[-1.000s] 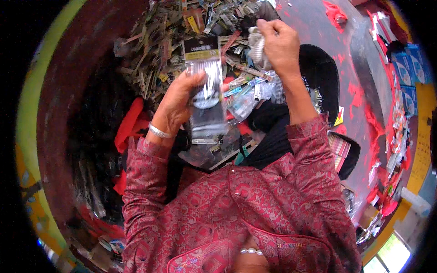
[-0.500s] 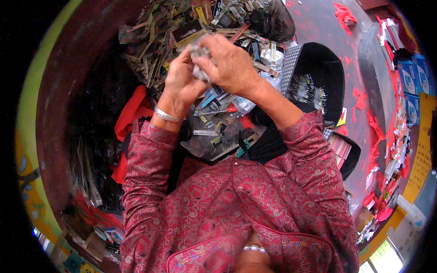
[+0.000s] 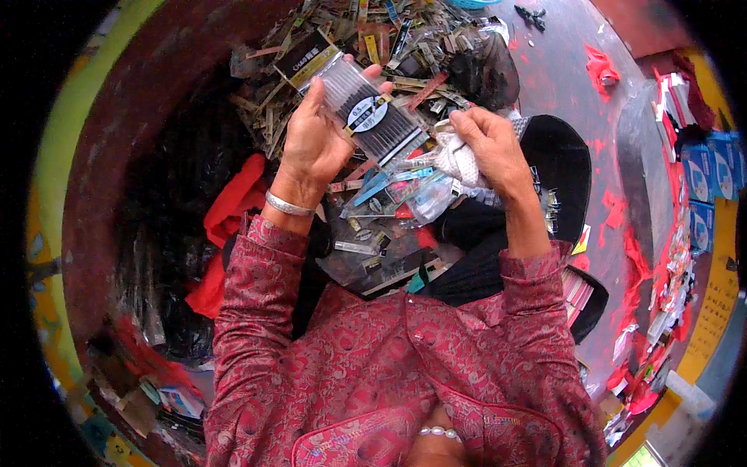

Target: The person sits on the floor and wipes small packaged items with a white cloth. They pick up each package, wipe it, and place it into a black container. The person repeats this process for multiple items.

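Note:
In my left hand lies a flat clear pack of dark pen refills, with a black header card at its upper end. The thumb and fingers hold it by its sides, and it slants down to the right. My right hand pinches a bunched whitish cloth close to the pack's lower right end. I cannot tell whether the cloth touches the pack. Below both hands are loose clear packets and a blue strip on a dark surface.
A heap of narrow packaged strips spreads beyond my hands, beside a dark plastic bag. On the right stand a black container holding small packets and a smaller one with pinkish cards. Red cloth lies left; blue boxes stand far right.
Both hands were together around the whitish cloth; now they are apart. The refill pack shows in my left hand, while my right hand has moved right and nearer with the cloth.

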`<state>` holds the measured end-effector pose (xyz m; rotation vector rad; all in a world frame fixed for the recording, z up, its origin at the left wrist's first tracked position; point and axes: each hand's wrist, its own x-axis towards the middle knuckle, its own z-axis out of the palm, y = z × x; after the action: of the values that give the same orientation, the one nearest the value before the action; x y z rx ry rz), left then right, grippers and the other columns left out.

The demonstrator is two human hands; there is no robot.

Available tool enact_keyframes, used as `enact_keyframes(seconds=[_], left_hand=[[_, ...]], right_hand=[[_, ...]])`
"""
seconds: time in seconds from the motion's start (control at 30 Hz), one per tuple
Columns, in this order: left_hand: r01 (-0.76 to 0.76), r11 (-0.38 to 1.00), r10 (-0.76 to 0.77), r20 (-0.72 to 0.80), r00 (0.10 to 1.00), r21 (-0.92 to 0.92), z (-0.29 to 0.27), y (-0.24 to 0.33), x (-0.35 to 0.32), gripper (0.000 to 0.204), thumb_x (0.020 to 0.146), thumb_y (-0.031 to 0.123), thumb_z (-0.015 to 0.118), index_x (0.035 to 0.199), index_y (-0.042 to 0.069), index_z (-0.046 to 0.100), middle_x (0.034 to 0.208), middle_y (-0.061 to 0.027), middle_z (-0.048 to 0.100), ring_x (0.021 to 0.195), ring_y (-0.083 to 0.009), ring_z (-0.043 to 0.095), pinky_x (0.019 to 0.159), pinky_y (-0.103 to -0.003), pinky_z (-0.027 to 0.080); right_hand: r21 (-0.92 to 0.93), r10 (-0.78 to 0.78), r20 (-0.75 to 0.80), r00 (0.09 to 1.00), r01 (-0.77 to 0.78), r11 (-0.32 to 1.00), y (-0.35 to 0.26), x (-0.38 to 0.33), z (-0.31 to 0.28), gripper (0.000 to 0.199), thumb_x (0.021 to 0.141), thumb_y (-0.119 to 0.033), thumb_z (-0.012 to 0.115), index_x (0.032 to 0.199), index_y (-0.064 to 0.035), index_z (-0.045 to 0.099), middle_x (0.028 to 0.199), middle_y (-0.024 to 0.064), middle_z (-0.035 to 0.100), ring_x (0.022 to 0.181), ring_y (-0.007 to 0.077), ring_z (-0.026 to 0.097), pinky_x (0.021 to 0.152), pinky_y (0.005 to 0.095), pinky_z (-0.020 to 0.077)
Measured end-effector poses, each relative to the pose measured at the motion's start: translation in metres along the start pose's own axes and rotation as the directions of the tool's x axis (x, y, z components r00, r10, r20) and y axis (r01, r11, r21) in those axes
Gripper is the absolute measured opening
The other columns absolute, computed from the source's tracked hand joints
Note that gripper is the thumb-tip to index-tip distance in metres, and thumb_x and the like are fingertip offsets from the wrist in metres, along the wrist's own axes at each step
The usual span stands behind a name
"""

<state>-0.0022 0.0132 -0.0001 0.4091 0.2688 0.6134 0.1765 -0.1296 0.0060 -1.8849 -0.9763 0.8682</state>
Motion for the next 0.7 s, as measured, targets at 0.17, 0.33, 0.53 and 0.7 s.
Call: enact_keyframes(seconds=[0.17, 0.33, 0.53, 0.7], left_hand=[[-0.021, 0.991, 0.018, 0.029, 0.999, 0.130, 0.007, 0.002, -0.005, 0.049, 0.094, 0.037, 0.026, 0.133, 0.006, 0.028, 0.133, -0.0207, 0.034, 0.118, -0.0370, 0.040, 0.097, -0.046, 0.036], [0.000, 0.989, -0.005, 0.031, 1.000, 0.149, 0.009, 0.000, -0.006, 0.051, 0.094, 0.038, 0.026, 0.132, 0.005, 0.029, 0.131, -0.0211, 0.037, 0.116, -0.0359, 0.043, 0.097, -0.046, 0.036], [0.034, 0.983, -0.017, -0.094, 0.995, 0.182, 0.002, 0.004, -0.004, 0.053, 0.090, 0.040, 0.038, 0.125, 0.001, 0.038, 0.127, -0.0165, 0.044, 0.117, -0.0260, 0.042, 0.101, -0.040, 0.029], [0.007, 0.958, 0.030, -0.123, 0.992, 0.287, 0.015, -0.008, -0.003, 0.053, 0.089, 0.043, 0.044, 0.126, 0.007, 0.031, 0.126, -0.0152, 0.040, 0.120, -0.0316, 0.036, 0.097, -0.047, 0.033]], right_hand=[[0.213, -0.006, 0.198, 0.980, -0.037, 0.976, -0.006, -0.005, 0.021, 0.034, 0.084, -0.033, 0.057, 0.081, 0.0005, 0.061, 0.067, -0.0004, 0.056, 0.063, 0.0078, 0.048, 0.057, 0.0246, 0.0395], [0.287, 0.022, 0.399, 0.917, -0.147, 0.947, -0.014, -0.009, 0.027, 0.027, 0.083, -0.027, 0.057, 0.081, -0.0007, 0.063, 0.067, -0.0027, 0.057, 0.063, 0.0052, 0.050, 0.056, 0.0229, 0.0396], [0.060, -0.378, -0.005, 0.926, 0.378, 0.924, -0.007, -0.002, 0.043, 0.025, 0.080, -0.027, 0.058, 0.082, -0.0023, 0.063, 0.071, 0.0067, 0.060, 0.061, 0.0149, 0.056, 0.055, 0.0284, 0.0432], [-0.605, -0.686, -0.069, 0.725, 0.516, 0.606, -0.023, -0.014, 0.053, 0.015, 0.071, -0.021, 0.056, 0.067, -0.0065, 0.052, 0.065, 0.0088, 0.051, 0.059, 0.0207, 0.056, 0.047, 0.0338, 0.0468]])
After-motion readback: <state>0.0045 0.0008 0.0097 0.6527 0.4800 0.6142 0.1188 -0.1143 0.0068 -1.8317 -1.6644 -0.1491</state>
